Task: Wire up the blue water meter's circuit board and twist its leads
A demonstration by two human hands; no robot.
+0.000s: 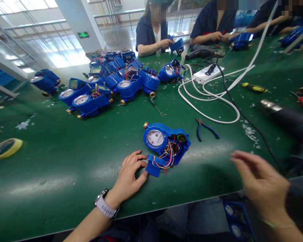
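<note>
Head view: the left hand [130, 176] touches the left edge of a blue cover [153, 169], probably steadying it because wires [170, 157] tether it to the open meter [164, 137] on the near table [73, 161]; grip unclear. The right hand [264, 183], well apart, looks released.

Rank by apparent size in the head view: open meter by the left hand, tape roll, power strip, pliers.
Largest to smallest:
1. Meter
2. Tape roll and power strip: look alike, unranked; the strip is farther from the camera
3. Pliers
</note>
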